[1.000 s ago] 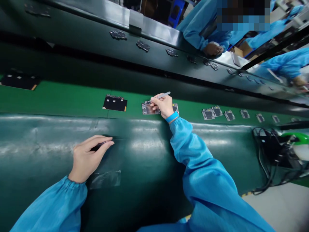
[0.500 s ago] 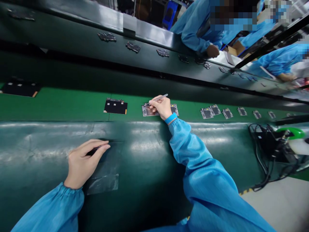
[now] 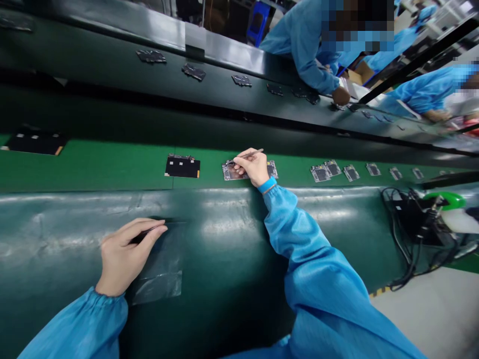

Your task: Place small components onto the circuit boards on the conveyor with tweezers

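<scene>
Each with grip closed, the right hand (image 3: 254,167) pinched a slim tool (image 3: 257,151) at a circuit board (image 3: 227,172), the left hand (image 3: 122,254) a dark item (image 3: 139,236).

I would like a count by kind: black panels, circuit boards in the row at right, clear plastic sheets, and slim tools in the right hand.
Black panels: 2
Circuit boards at right: 6 (farther ones too blurred)
Clear plastic sheet: 1
Slim tool in the right hand: 1
Total counted: 10

Glossy mat (image 3: 232,229), cloth sleeves (image 3: 312,249) w/ sheen, thin tool (image 3: 257,151) prob. metal
</scene>
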A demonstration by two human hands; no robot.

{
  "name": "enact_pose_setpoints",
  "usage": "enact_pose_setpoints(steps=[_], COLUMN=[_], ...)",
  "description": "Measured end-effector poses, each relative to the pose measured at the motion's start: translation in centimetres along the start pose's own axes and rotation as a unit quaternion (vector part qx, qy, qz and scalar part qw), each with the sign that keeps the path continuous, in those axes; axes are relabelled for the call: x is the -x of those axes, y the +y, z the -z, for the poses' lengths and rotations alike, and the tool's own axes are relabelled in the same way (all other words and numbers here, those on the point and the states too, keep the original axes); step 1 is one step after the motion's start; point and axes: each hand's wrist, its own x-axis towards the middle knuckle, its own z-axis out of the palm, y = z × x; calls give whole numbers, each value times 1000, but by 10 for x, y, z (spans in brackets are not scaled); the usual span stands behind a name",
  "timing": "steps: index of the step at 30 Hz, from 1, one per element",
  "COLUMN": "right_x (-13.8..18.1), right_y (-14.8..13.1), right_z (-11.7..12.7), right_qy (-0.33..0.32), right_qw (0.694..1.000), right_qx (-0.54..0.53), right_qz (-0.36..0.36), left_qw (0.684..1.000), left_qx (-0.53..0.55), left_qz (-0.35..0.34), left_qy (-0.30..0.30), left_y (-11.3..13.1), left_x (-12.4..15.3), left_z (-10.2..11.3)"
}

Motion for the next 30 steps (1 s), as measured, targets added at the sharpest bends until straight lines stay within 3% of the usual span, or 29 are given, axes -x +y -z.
enact_pose_setpoints(steps=[19,23,25,27,30], right_x=[0,3,7,13,19], right_y=[4,-6,-13,-18,-18], right_z=[23,24,15,-2,-31], right_qy=[14,48,20,-59,-179], right_qw=[1000,997,994,981,913], right_qx=[15,1,19,95,267], right_qz=[6,53,103,161,252], left_qw=[1000,1000,1000,1000,1000], left_qx=[11,14,12,8,6], left_qz=[-26,-25,-20,-15,-12], left_qy=[-2,-3,-2,2,0], left_y=[-3,-3,-3,-2,0], left_x=[0,1,1,0,-1], left_z=[1,2,2,1,-1])
